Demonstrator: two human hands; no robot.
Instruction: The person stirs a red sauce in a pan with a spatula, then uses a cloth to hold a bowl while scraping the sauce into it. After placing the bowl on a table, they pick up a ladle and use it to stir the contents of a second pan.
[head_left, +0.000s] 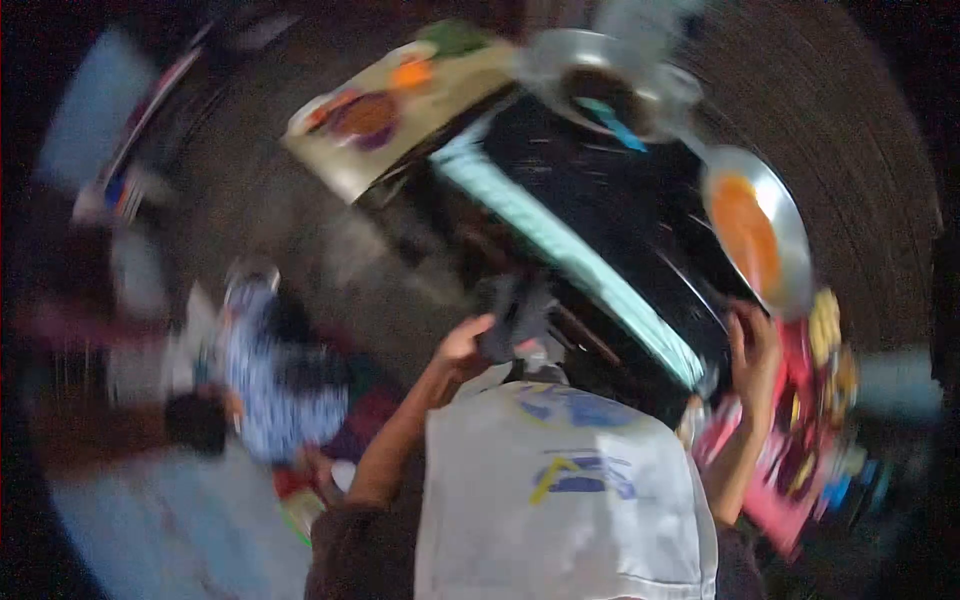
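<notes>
The whole view is smeared by motion. My left hand (463, 347) is closed at the edge of a dark grey cloth-like thing (518, 312), just in front of my white apron (570, 490). On the right, my right hand (755, 350) has its fingers apart, close below a metal pan (790, 225) with orange liquid or sauce (742, 232) in it; blur hides whether they touch. Between the hands and beyond them lies a black stove top (600, 200) with a pale, shiny front strip (560, 250).
Another metal pan (575, 50) with dark contents and a blue utensil (612, 123) stands at the back. A board (345, 180) beyond the stove's left holds a bowl (365, 120) and orange and green food. A person in a patterned blue top (285, 380) is at left. Colourful packets (790, 430) lie at right.
</notes>
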